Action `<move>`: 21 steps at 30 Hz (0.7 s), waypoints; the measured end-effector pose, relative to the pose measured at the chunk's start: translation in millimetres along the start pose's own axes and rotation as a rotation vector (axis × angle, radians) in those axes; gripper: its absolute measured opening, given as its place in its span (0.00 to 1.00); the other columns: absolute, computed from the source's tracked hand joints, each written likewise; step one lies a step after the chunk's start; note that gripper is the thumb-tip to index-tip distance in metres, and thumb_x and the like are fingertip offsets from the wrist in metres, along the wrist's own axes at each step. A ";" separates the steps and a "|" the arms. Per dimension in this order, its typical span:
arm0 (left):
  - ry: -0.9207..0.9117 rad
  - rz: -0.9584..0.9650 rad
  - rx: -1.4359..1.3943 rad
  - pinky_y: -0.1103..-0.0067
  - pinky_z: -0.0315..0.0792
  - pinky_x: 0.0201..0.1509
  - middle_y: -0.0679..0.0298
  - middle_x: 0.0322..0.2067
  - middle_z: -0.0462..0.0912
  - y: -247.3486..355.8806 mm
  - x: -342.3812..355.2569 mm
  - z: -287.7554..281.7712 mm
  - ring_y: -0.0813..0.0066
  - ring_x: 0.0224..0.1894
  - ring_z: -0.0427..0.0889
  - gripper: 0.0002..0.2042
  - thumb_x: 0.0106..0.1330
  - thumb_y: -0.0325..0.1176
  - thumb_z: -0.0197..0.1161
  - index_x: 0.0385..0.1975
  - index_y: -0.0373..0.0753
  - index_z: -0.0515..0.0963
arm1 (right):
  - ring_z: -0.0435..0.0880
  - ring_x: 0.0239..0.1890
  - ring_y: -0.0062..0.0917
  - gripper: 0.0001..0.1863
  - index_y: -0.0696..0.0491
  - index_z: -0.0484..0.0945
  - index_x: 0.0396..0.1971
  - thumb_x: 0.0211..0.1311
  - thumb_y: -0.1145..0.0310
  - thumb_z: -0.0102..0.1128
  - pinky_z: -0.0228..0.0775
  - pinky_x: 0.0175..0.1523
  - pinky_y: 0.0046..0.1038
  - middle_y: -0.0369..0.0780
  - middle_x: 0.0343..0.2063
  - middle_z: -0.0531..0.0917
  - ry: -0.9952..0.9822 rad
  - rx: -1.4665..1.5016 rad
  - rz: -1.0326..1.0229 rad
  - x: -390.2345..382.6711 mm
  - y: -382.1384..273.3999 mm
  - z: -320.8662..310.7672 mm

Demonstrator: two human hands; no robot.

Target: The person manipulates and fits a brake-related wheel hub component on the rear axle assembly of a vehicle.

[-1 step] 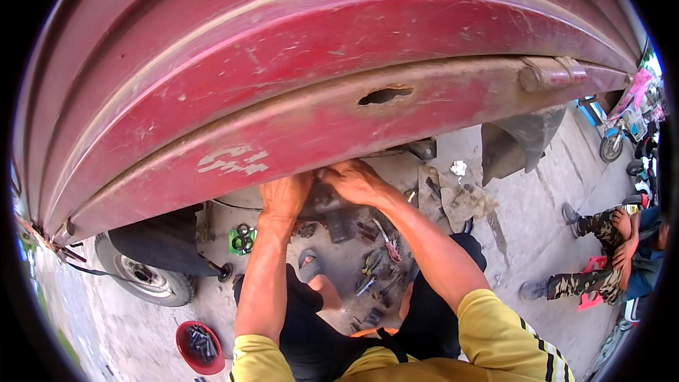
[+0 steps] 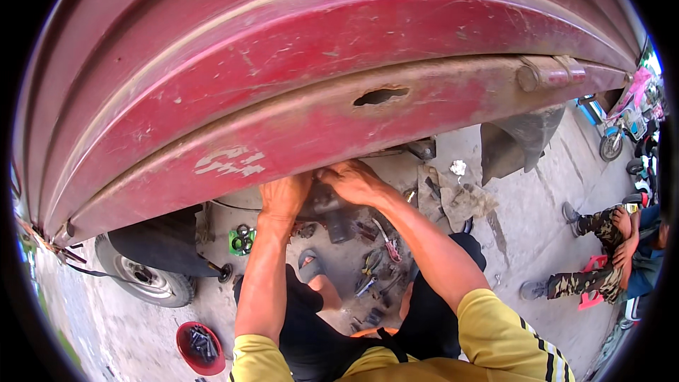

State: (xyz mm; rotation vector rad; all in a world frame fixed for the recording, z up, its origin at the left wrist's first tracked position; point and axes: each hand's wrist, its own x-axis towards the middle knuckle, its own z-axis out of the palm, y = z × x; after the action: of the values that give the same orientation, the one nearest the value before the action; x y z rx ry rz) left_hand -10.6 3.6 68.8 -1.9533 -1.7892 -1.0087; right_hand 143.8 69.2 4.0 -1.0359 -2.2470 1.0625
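My left hand (image 2: 284,197) reaches up to the lower edge of a large red metal vehicle panel (image 2: 339,117), its fingers mostly hidden behind that edge. Close beside it, my right hand (image 2: 353,182) has its fingers bent inward; whatever they hold is hidden. Below and between both hands is a dark, cylindrical mechanical part (image 2: 338,226), too blurred to name. A jagged rusty hole (image 2: 382,96) breaks the panel above my right hand. On the ground between my legs lie dark metal parts and tools, including pliers with a red handle (image 2: 392,250).
A red bowl (image 2: 182,345) of dark metal pieces stands at the lower left, near a wheel (image 2: 145,276). Black mudflaps (image 2: 520,145) hang under the panel. A cloth (image 2: 463,205) lies on the ground. A seated person (image 2: 608,251) and parked motorbikes (image 2: 621,134) are at right.
The hole and worn white marks on the red panel sit very slightly farther left. Both hands and the ground look the same.
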 end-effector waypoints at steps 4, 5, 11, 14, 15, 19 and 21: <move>-0.055 -0.010 -0.050 0.60 0.75 0.37 0.54 0.33 0.85 2.4 3.9 8.9 0.47 0.34 0.82 0.11 0.58 0.36 0.72 0.37 0.39 0.84 | 0.82 0.43 0.48 0.22 0.56 0.82 0.34 0.69 0.51 0.48 0.71 0.47 0.45 0.51 0.38 0.84 0.016 -0.037 -0.035 -4.8 -8.0 -5.5; -0.070 -0.022 -0.061 0.60 0.75 0.37 0.54 0.33 0.85 4.2 4.8 10.4 0.47 0.35 0.83 0.11 0.58 0.36 0.72 0.38 0.39 0.84 | 0.82 0.43 0.47 0.22 0.56 0.82 0.35 0.69 0.51 0.48 0.72 0.47 0.45 0.50 0.39 0.84 0.016 -0.042 -0.035 -5.6 -9.5 -7.1; -0.094 -0.109 -0.180 0.64 0.75 0.37 0.52 0.33 0.85 3.9 6.3 10.6 0.50 0.36 0.83 0.12 0.59 0.35 0.71 0.40 0.37 0.83 | 0.83 0.42 0.47 0.22 0.55 0.82 0.36 0.70 0.52 0.48 0.72 0.47 0.44 0.51 0.37 0.84 -0.040 -0.003 0.011 -1.9 -4.0 -5.0; -0.086 -0.140 -0.307 0.69 0.75 0.37 0.56 0.31 0.86 -3.8 2.2 12.9 0.60 0.33 0.84 0.10 0.62 0.32 0.71 0.39 0.35 0.82 | 0.83 0.40 0.48 0.23 0.56 0.82 0.34 0.70 0.51 0.49 0.71 0.46 0.44 0.52 0.34 0.84 -0.046 0.019 -0.009 -0.4 -0.8 -3.2; -0.018 -0.155 -0.393 0.70 0.75 0.37 0.58 0.30 0.86 -6.5 -0.6 14.0 0.64 0.33 0.84 0.08 0.63 0.30 0.70 0.38 0.35 0.82 | 0.83 0.39 0.48 0.23 0.57 0.82 0.33 0.70 0.51 0.49 0.71 0.45 0.44 0.52 0.34 0.84 -0.046 0.029 -0.022 0.3 1.4 -1.6; 0.043 -0.317 -0.667 0.77 0.76 0.41 0.65 0.31 0.85 1.5 -10.2 -11.1 0.78 0.36 0.82 0.04 0.66 0.24 0.66 0.37 0.33 0.81 | 0.82 0.34 0.46 0.24 0.60 0.82 0.31 0.69 0.51 0.52 0.70 0.42 0.42 0.54 0.29 0.83 -0.048 0.105 -0.049 9.6 18.5 0.6; -0.038 -0.438 -0.757 0.79 0.75 0.46 0.65 0.31 0.85 -3.6 -17.8 -25.7 0.81 0.37 0.81 0.04 0.66 0.23 0.66 0.38 0.31 0.80 | 0.81 0.31 0.44 0.24 0.61 0.81 0.30 0.69 0.51 0.53 0.69 0.40 0.42 0.54 0.27 0.81 -0.072 0.108 -0.025 13.7 19.4 -0.7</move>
State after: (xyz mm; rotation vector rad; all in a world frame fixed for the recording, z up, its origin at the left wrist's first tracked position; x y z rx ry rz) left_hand -21.1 -25.6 74.3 -1.9751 -2.1051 -2.0463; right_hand 144.2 88.4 -10.0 -0.9369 -2.2254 1.2144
